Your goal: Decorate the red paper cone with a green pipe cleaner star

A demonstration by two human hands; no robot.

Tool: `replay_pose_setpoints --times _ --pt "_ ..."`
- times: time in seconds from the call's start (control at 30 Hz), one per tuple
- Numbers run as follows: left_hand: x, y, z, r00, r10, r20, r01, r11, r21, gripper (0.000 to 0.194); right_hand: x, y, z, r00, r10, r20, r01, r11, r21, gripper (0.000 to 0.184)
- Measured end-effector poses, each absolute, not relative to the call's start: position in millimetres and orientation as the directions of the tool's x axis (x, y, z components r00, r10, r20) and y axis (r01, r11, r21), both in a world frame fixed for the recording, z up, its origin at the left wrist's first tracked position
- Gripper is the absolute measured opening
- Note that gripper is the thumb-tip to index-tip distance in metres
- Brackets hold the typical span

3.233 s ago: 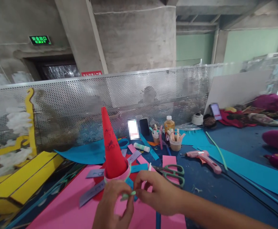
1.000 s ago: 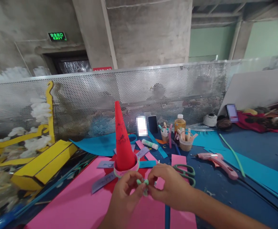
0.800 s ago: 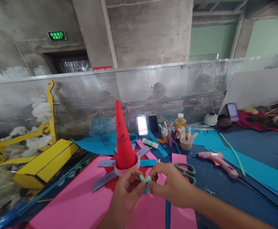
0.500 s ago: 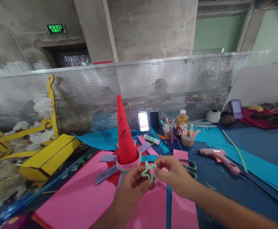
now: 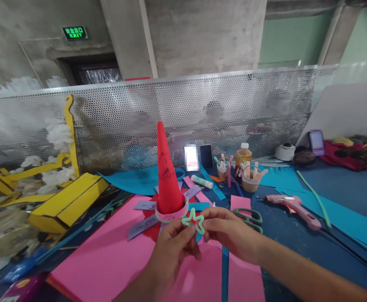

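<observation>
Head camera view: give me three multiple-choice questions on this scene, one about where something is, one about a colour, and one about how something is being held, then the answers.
1. Where is the glue gun?
A. On the pink sheet
B. To the right of the scissors
C. Inside a cup

2. What colour is the cone?
A. Yellow
B. Green
C. Red

3. How is the star held?
A. Pinched between the left hand and right hand
B. Lying flat on the table
C. Pinned under the scissors

Answers:
1. B: the gun lies beyond the scissors on the right.
2. C: the cone is red with black marks.
3. A: both hands hold it up in the air.
</observation>
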State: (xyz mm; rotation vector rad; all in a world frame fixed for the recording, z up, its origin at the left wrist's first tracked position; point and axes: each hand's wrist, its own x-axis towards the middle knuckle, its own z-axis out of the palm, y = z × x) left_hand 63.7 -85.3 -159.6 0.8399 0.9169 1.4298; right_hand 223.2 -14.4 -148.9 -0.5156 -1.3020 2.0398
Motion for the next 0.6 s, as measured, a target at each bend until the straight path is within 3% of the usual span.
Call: replay_pose_setpoints --times 0.23,0.4,0.6 --pt "62 -89 -156 0.120 0.989 -0.086 -0.453 0.132 0.882 0.036 225 -18 -151 -0.772 0.635 0.018 -0.321 -0.365 -0.874 0.022" --pt "61 -88 -165 0.148 0.987 -0.060 -0.455 0.121 0.882 0.039 224 -17 -153 -0.764 0.644 0.033 -0.343 -0.362 -0.867 0.026" --pt "62 -84 -169 0.052 0.998 -0.039 -0.424 0.058 0.904 0.046 223 -12 -157 -0.727 0.670 0.150 -0.357 -0.183 -0.916 0.023"
